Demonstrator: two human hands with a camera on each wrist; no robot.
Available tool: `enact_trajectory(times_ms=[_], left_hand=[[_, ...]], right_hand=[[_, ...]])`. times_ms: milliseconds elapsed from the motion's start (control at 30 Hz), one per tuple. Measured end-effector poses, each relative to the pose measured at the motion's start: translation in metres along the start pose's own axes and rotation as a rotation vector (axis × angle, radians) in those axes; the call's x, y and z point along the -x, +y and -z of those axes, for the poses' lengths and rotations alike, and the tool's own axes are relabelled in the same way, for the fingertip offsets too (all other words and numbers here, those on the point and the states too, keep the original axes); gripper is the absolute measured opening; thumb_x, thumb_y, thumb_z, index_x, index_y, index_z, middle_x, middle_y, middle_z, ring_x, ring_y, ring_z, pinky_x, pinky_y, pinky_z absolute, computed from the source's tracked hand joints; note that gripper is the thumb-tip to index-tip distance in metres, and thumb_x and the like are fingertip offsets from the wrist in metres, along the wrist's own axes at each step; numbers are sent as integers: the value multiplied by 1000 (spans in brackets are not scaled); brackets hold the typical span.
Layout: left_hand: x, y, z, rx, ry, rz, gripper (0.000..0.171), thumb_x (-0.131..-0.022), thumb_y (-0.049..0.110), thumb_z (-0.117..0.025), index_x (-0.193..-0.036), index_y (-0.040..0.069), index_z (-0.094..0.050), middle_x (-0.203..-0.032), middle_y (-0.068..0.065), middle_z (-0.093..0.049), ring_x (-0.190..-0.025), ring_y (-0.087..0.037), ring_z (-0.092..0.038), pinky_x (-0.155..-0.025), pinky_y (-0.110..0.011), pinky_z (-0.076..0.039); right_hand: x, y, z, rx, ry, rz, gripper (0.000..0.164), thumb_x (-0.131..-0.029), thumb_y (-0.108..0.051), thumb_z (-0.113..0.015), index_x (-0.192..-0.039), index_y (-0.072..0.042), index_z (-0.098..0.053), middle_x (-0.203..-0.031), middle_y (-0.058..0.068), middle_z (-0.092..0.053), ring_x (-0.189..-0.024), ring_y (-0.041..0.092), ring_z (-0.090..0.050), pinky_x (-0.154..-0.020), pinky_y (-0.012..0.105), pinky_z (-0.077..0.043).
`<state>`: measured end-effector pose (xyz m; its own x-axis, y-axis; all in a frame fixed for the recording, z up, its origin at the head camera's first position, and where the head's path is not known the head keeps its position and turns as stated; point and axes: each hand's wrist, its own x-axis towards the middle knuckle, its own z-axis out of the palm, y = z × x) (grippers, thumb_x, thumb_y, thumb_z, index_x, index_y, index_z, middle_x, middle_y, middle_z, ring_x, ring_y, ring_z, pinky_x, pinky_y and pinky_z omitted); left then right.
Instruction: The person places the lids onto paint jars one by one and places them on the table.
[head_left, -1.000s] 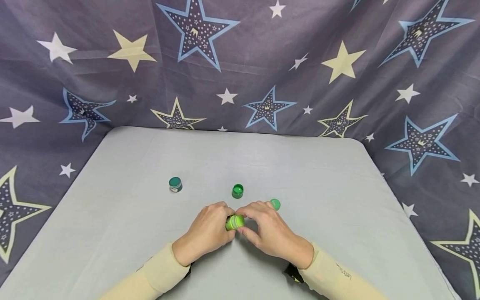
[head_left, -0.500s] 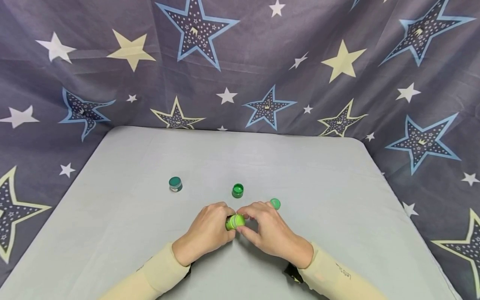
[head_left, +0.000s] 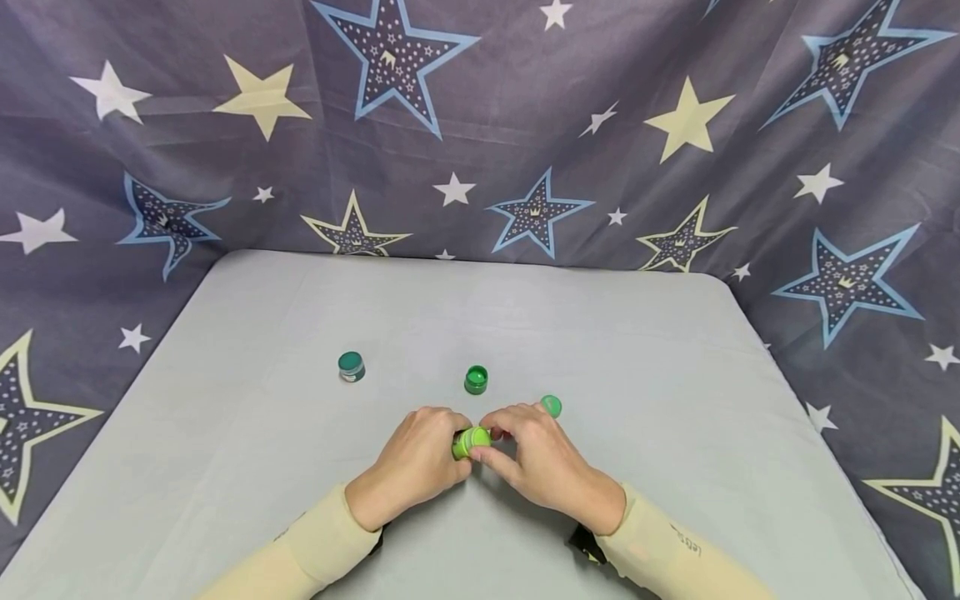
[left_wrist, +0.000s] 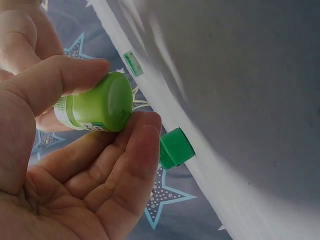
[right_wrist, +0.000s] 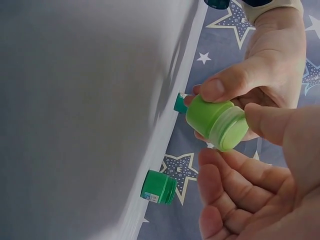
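My left hand [head_left: 422, 454] holds a small lime green paint jar [head_left: 465, 443] lying tilted, its lid end pointing to the right. In the left wrist view the thumb lies along the top of the jar body [left_wrist: 107, 102], with the fingers beneath. My right hand [head_left: 536, 458] pinches the jar's lid [right_wrist: 234, 131] between thumb and fingertips. Behind the hands stands a green jar [head_left: 476, 380] with its top uncovered. Farther left is a dark teal jar [head_left: 351, 367] with its lid on.
A round, light green lid top [head_left: 552, 406] shows just behind my right hand, partly covered by it. Everything lies on a pale grey covered table [head_left: 637, 358]. A star-patterned curtain [head_left: 480, 125] rises at its back and sides.
My right thumb has slid a little to the left over the lid. The left hand and the jar stay nearly where they were; the other jars have not moved.
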<state>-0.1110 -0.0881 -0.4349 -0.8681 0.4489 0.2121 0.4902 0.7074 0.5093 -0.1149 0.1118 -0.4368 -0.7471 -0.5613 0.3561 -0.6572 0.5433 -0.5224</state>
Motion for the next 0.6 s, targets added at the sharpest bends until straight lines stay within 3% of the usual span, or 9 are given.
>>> enact_trajectory(times_ms=[300,467,600], left_hand=[[0,0,0,5,3,4,29,-71,7,-89,-69,20,-63,-61,11,-50,-56,-5,-42,-53,-24,-39],[0,0,1,13,4,-5,27,-71,6,-88,-70,19,-64,-61,10,-52,-56,-5,-43,-54,-24,-40],[0,0,1,15,3,-6,28,-71,5,-87,-69,19,-63,-60,11,-49,-56,-4,-41,-52,-23,-39]], right_hand=[[1,1,3,8,-10,4,43,-83,-28,-88,-115,-5,-71,-99,1,-72,-82,18,-66,-78,32,-45],[1,2,3,-11,-36,11,40,-80,-17,-88,-116,-11,-72,-109,-3,-73,-88,18,-65,-82,32,-44],[1,1,1,-22,-33,30,34,-82,-14,-86,-113,-14,-72,-103,-7,-73,-86,17,-65,-81,31,-44]])
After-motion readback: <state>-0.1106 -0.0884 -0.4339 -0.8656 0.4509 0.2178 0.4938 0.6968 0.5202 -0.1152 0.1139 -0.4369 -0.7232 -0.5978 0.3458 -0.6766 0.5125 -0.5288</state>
